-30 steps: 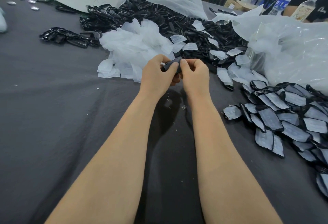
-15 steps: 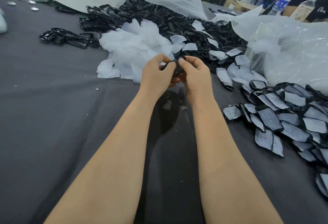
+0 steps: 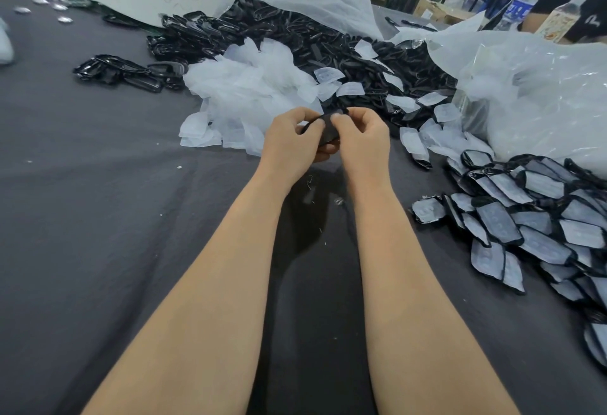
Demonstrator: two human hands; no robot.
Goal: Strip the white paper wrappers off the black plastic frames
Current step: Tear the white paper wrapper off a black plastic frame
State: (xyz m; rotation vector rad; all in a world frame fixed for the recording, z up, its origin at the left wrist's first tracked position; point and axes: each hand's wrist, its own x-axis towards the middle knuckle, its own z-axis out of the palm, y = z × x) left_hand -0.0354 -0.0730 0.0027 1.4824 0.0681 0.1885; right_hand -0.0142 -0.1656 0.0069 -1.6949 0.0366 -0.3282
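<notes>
Left hand point(image 3: 293, 147) and right hand point(image 3: 363, 143) both pinch one black frame point(image 3: 328, 130) between them, its long axis tilted up toward the right.

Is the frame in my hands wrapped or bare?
Cannot tell fully: the frame, pinched by the left hand and right hand, shows only dark surface; the hands hide the rest.

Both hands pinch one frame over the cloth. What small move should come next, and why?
Likely the right hand should pull its pinch away while the left hand holds the frame steady: both grip the same piece close together, no wrapper hangs free, and the pile of stripped wrappers lies beyond.
</notes>
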